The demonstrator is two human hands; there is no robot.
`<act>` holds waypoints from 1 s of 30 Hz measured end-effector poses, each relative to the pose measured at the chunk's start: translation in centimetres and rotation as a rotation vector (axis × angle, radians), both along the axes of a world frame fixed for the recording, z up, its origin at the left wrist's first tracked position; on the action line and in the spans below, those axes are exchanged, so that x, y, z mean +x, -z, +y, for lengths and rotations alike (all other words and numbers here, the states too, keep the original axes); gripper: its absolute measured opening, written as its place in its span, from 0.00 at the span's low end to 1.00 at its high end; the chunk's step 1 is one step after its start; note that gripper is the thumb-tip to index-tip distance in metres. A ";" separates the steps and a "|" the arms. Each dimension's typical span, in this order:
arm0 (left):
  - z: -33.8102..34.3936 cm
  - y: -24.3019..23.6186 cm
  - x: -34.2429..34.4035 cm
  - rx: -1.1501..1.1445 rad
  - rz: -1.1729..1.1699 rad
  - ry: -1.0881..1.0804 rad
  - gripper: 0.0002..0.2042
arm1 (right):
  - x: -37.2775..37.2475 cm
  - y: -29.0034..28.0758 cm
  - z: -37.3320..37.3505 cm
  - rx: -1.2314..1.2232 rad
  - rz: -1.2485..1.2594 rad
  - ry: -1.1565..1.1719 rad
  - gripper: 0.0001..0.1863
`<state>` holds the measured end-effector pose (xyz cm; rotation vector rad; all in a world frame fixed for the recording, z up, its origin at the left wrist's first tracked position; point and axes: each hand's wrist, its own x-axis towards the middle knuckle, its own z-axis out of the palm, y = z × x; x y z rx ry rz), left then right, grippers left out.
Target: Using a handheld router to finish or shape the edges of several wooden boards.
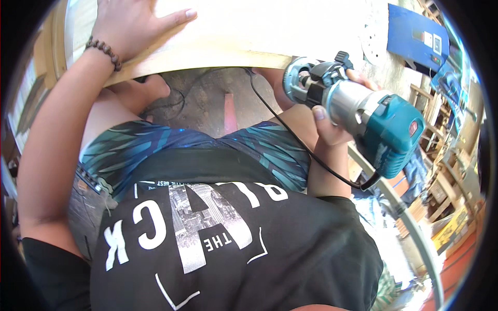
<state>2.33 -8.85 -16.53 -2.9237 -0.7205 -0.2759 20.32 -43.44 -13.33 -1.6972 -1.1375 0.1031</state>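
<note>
My right hand point(329, 126) is wrapped round the silver body of a teal trim router point(359, 103). The router is tilted on its side at the board's right end, its round base turned to the left and its teal motor end to the lower right. A black cord point(332, 171) runs from that motor end. On the pale wooden board point(244, 33), my left hand point(127, 26) lies with its thumb stretched out to the right. The upper edge of the picture cuts off its other fingers. A beaded bracelet circles the left wrist.
The cord loops down past the board's near edge toward the floor point(207, 101). A blue case or box point(415, 39) is at the upper right. Wood offcuts point(441, 192) are piled along the right, beside a grey metal bar point(415, 230). My legs are under the board.
</note>
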 end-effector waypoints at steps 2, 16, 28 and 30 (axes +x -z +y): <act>1.1 1.2 -0.5 -0.016 0.036 0.024 0.47 | -0.1 0.1 -0.5 0.123 0.140 0.128 0.50; -7.0 -1.3 3.3 -0.225 0.272 0.708 0.36 | 3.4 4.0 -4.6 0.413 0.161 0.287 0.39; -11.9 -1.0 8.9 -0.293 0.154 0.721 0.15 | 3.0 2.0 -6.9 0.354 0.663 0.167 0.22; -11.6 -0.4 10.4 -0.315 0.093 0.667 0.13 | 4.4 2.7 -6.7 0.333 0.044 0.388 0.36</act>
